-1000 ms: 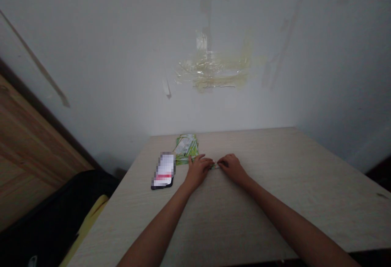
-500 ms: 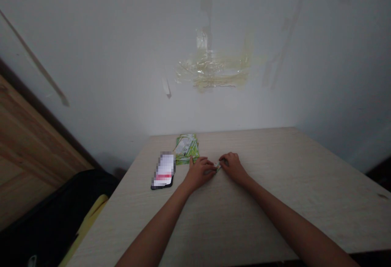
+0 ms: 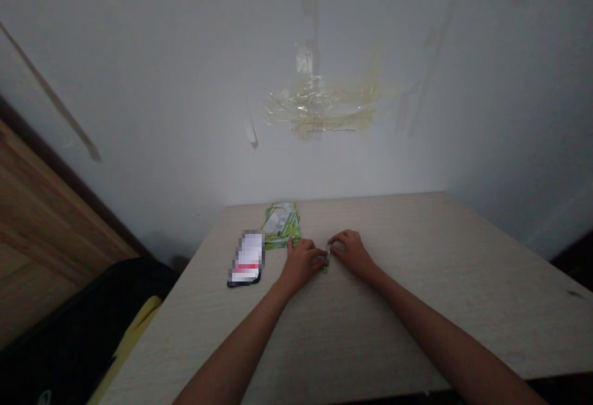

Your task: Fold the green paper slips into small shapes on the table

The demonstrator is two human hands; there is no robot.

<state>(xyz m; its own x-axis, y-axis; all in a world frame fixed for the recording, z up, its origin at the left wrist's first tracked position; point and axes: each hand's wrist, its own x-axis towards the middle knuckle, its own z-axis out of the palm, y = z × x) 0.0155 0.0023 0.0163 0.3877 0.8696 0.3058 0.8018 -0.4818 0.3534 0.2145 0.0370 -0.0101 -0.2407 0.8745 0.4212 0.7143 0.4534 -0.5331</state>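
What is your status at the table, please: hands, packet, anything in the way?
Left hand and right hand on table, both pinching small green packet. Packet stack and phone off to the left.

The small packet (image 3: 326, 259) is green with some white on it, thin and flat like a sachet. It sits between the left hand (image 3: 302, 260) and the right hand (image 3: 353, 252). The fingertips of the 2 hands pinch it, so only a narrow strip of it shows. It seems to stand on its edge, almost upright, low over the table (image 3: 417, 294); whether its lower end touches the wood, I cannot tell. It is too small and too dim to read any print. It is at the far left part of the tabletop.
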